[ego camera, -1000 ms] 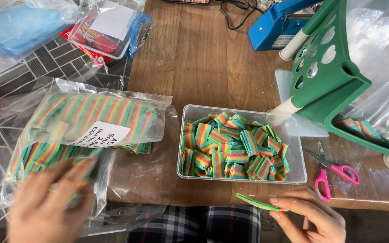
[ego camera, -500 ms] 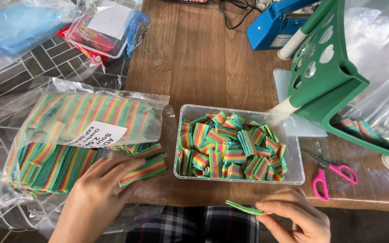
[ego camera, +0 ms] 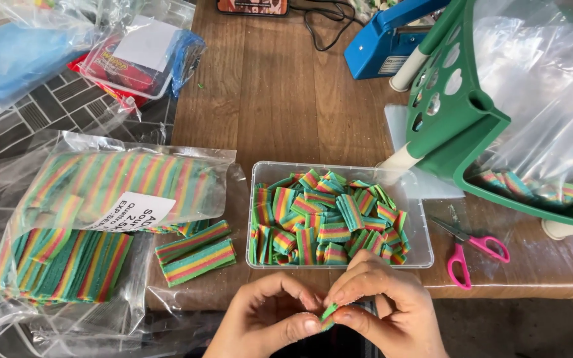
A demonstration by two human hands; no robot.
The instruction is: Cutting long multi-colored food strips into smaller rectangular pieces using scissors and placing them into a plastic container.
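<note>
Pink-handled scissors (ego camera: pixel 473 250) lay on the wooden table (ego camera: pixel 286 106), right of the clear tub. Green perforated stand (ego camera: pixel 459 113) held a plastic bag behind. Blue heat sealer (ego camera: pixel 389 40) sat at the far edge.

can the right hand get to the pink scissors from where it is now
Probably yes. The pink scissors lie in the open on the wooden table, right of the clear tub, with nothing between. But the right hand is pinching a candy strip with the left hand.

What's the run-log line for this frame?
left hand: pinching candy strip | right hand: pinching same strip | tub: full of pieces
</note>
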